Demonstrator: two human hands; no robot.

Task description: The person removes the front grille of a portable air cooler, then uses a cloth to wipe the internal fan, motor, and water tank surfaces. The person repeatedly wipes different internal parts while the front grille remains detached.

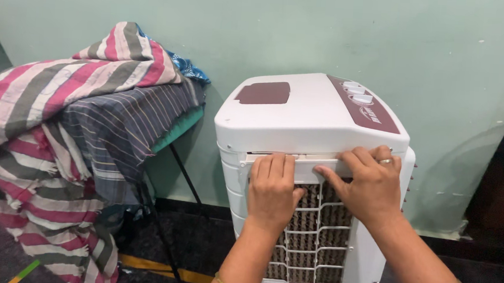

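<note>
Two bare forearms, sleeveless as far as the frame shows, extend before the white air cooler. Each wrist carries a thin gold bangle; the right hand wears what appears to be a silver finger ring.

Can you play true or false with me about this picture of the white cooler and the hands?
1. Both hands press on the white grille panel of the white plastic air cooler. True.
2. The left hand holds a striped cloth. False: its fingers rest at the top edge of the panel.
3. The right hand wears a ring. True.
4. The striped cloths lie on top of the cooler. False: they hang on a stand beside it.
5. The wall is red. False: it is pale green.
</note>
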